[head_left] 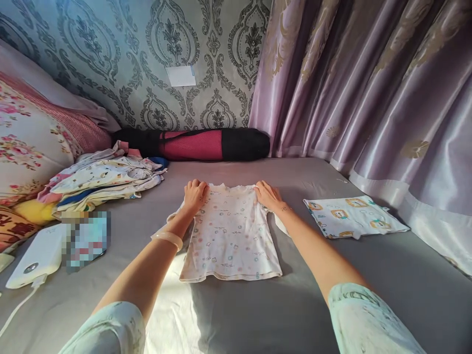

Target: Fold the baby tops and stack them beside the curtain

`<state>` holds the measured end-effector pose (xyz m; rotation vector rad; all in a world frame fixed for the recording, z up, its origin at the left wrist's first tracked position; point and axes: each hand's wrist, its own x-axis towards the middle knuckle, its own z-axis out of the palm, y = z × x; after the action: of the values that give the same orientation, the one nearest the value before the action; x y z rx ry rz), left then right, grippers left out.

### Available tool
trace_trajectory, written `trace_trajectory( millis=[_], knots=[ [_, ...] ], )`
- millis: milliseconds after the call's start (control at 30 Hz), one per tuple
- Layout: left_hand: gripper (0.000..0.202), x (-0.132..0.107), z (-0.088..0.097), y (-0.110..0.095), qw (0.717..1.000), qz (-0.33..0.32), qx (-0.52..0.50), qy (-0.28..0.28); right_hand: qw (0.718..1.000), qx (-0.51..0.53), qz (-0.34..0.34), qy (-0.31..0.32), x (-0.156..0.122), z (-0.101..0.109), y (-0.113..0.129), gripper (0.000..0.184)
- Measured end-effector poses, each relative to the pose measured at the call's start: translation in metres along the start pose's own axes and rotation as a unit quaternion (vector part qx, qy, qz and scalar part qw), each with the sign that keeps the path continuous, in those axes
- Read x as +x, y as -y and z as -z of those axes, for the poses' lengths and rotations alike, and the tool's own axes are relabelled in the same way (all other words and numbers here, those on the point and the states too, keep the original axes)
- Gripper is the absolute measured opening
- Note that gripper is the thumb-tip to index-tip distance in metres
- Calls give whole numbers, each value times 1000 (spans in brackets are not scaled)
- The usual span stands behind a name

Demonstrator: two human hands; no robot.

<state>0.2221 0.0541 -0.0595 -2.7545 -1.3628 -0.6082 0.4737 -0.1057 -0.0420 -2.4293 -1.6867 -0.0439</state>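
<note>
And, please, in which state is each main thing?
Printed shirt: spread flat
Left grip: curled at shirt shoulder
Right grip: curled at other shoulder
Patterned cloth: folded
Clothes pile: loosely heaped
White device: cable plugged in
Pixelated item: state unclear
Curtain: hanging in folds
Long bag: lying down

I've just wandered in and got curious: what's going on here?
A person has the left hand and right hand at the two shoulders of a small printed shirt, which lies spread on a gray sheet, collar away from them. Whether the fingers pinch the fabric or just press it is hard to tell. A folded printed cloth lies off to the right, and a loose pile of clothes to the left.
</note>
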Motion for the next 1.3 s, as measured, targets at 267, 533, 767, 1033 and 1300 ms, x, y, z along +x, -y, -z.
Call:
trace_trajectory(
  millis=[267,533,767,1033,1300],
  knots=[
    [40,15,-10,23,997,-63,30,-35,1000,-19,15,12,21,-9,-2,32],
    [42,50,-13,36,993,-103,60,-18,1000,-9,23,20,56,-14,-5,32],
    [40,68,-28,38,996,-68,48,30,999,-4,14,28,73,-20,-11,34],
    [31,81,-33,26,992,-33,14,117,997,-2,75,16,90,-18,8,31],
    [31,93,-37,-13,989,-42,-31,139,996,45,56,55,109,-31,33,30]
  ],
)
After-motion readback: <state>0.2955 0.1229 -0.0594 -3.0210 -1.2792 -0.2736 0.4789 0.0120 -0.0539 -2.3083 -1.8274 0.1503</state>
